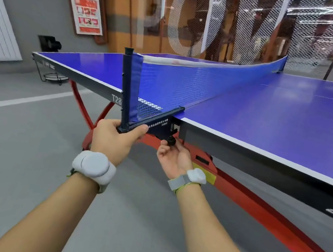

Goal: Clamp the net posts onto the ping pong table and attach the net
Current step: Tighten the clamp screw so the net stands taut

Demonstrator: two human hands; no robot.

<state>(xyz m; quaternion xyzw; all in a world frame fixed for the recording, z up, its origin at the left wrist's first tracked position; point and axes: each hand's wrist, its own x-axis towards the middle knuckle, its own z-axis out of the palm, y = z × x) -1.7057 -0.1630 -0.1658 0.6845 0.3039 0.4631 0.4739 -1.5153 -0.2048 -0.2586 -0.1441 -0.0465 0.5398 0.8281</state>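
Two net posts stand on the blue ping pong table (271, 111): the near post (128, 90) at its near edge, the far post (284, 63) across it, the net (201, 77) sagging between. The left hand (114, 137) grips the near post's base. The right hand (175, 155) pinches the clamp screw knob (171, 141) beneath the table edge. Two white wrist devices (93, 165) are worn. A wire ball basket (55, 77) hangs off the table's far-left corner.
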